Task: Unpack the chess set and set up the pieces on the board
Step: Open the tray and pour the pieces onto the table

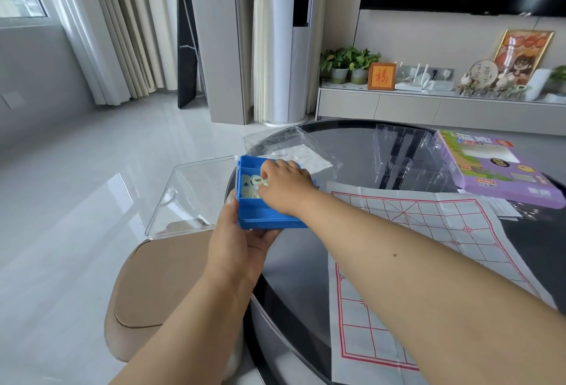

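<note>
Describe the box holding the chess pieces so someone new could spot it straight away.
Look at the round dark glass table, at its left edge. There the left hand holds a small blue tray while the right hand reaches in. It is the only bright blue item, with pale round pieces inside.

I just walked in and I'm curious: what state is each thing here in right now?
blue box: open, held at its near corner by the left hand.
clear lid: swung open to the left.
pale pieces: in the box.
right hand: reaching into the box, fingers curled at the pieces.
paper board: unfolded on the table, creased, no pieces on it.
purple carton: lying flat.
</note>
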A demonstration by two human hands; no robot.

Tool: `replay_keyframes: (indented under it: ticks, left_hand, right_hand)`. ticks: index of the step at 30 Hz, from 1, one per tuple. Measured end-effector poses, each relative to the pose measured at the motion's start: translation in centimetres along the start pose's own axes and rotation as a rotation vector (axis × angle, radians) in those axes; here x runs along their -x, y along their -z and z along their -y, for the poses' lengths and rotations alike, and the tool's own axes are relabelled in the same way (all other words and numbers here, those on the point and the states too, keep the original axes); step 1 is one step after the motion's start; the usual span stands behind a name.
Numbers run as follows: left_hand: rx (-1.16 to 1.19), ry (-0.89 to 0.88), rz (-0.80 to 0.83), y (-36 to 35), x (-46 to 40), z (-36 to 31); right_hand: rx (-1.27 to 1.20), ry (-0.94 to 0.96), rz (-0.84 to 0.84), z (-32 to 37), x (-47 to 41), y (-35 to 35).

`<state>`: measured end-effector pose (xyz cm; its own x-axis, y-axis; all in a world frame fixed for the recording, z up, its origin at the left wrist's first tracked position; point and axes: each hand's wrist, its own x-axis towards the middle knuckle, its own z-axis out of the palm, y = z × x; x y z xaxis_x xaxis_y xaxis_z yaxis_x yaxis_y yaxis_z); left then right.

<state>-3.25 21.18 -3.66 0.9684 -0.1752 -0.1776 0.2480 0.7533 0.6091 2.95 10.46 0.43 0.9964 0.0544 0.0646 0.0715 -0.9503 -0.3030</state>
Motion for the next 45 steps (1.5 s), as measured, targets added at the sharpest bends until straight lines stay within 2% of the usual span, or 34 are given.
replay_keyframes:
  ticks: [6,24,30,37,40,45]
  left_hand:
    - [-0.02,0.018,-0.006,0.0,0.1,0.3]
    - [0.038,-0.025,-0.032,0.7,0.1,0.0]
    - [0.065,-0.037,-0.052,0.8,0.0,-0.2]
    - [0.073,-0.018,-0.068,1.0,-0.1,-0.1]
    - [0.053,-0.021,-0.061,1.0,-0.1,-0.1]
    - [0.073,-0.04,-0.063,0.8,0.1,-0.4]
  right_hand:
    - [0.052,-0.052,0.094,-0.2,-0.2,0.1]
    - [0.146,-0.018,0.002,0.6,-0.3,-0.2]
    - [0.177,0.06,-0.02,1.3,-0.3,-0.3]
    - [0.11,0.068,0.028,0.9,-0.7,-0.6]
    - [0.087,0.042,-0.002,0.8,-1.0,-0.9]
    - [0.004,0.038,-0.15,0.7,-1.0,-0.9]
